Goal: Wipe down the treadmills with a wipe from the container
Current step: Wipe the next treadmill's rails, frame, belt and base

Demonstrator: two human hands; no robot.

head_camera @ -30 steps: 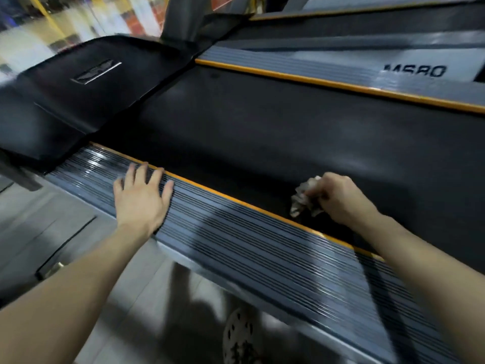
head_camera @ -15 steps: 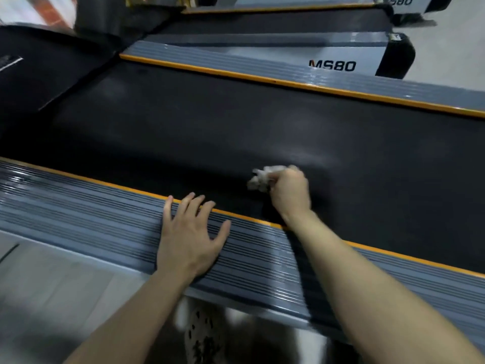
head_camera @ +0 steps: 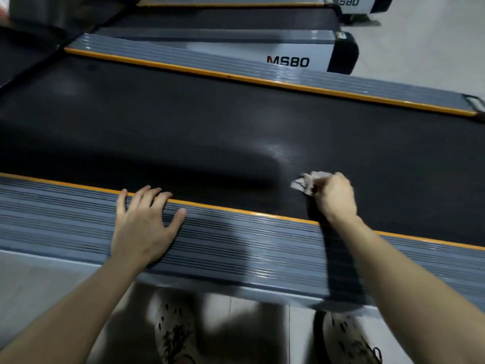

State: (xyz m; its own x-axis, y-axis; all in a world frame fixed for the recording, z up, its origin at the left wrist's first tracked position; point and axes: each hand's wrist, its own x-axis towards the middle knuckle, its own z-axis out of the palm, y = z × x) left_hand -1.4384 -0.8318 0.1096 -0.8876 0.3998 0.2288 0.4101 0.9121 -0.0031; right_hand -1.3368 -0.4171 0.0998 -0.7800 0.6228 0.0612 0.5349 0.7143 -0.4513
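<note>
Mid-wipe: right hand (head_camera: 334, 197) clenches a crumpled wipe (head_camera: 305, 182) on the black belt (head_camera: 210, 132) nr the near orange edge. Left hand (head_camera: 143, 227) flat, fingers spread, braced on the ribbed side rail (head_camera: 249, 248). Prob. much left: rest of belt, far rail (head_camera: 354, 84), next treadmill (head_camera: 288, 60). Container not in view.

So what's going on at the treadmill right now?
A person leans over a treadmill. The right hand grips a crumpled white wipe against the black running belt, near its orange-edged border. The left hand rests flat, fingers spread, on the grey ribbed side rail.
</note>
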